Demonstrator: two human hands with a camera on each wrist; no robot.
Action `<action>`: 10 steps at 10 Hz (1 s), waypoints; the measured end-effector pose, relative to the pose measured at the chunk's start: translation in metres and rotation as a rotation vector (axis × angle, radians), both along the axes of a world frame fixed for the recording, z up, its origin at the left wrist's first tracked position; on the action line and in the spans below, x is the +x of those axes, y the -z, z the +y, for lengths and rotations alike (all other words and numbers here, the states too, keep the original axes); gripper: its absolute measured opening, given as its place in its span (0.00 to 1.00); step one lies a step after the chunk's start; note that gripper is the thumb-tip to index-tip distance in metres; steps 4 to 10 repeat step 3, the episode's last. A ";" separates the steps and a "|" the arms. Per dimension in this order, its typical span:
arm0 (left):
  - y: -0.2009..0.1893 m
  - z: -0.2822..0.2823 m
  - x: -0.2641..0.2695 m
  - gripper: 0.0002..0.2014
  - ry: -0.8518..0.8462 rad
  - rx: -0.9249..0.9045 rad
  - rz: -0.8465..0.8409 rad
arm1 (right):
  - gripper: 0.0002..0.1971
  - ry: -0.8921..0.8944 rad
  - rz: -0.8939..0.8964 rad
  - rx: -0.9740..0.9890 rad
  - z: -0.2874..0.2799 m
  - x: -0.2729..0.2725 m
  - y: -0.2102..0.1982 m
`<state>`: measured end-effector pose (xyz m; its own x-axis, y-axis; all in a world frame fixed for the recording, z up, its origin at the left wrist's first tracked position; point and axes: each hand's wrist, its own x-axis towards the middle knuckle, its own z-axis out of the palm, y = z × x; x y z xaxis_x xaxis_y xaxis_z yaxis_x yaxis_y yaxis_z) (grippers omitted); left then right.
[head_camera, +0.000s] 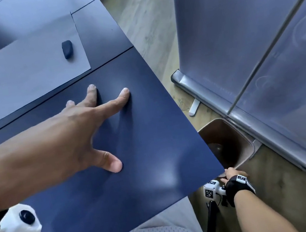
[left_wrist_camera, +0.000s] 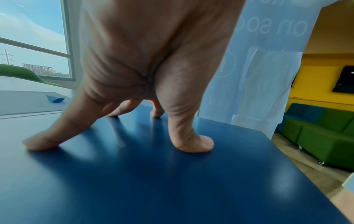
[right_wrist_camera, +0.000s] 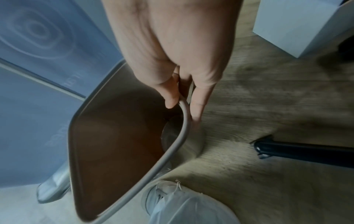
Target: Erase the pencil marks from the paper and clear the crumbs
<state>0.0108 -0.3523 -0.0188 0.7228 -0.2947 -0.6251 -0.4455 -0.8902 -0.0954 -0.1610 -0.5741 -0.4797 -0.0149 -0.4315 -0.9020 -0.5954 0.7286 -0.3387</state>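
On the blue surface [head_camera: 151, 136] the paper [head_camera: 25, 72] lies at the far side with the dark eraser [head_camera: 67, 49] resting on it, the left hand [head_camera: 82, 131] presses spread fingertips onto bare surface nearby, and the right hand [head_camera: 232, 175] pinches the rim of a brown bin [right_wrist_camera: 107, 136] on the floor beside the surface.

eraser [head_camera: 67, 49] lies on the paper [head_camera: 26, 76] on the table [head_camera: 151, 136]; bin [head_camera: 241, 141] on the floor right of it.
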 end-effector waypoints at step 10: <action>-0.001 -0.008 -0.001 0.60 0.004 0.013 0.049 | 0.38 -0.174 0.061 0.133 -0.032 -0.043 0.095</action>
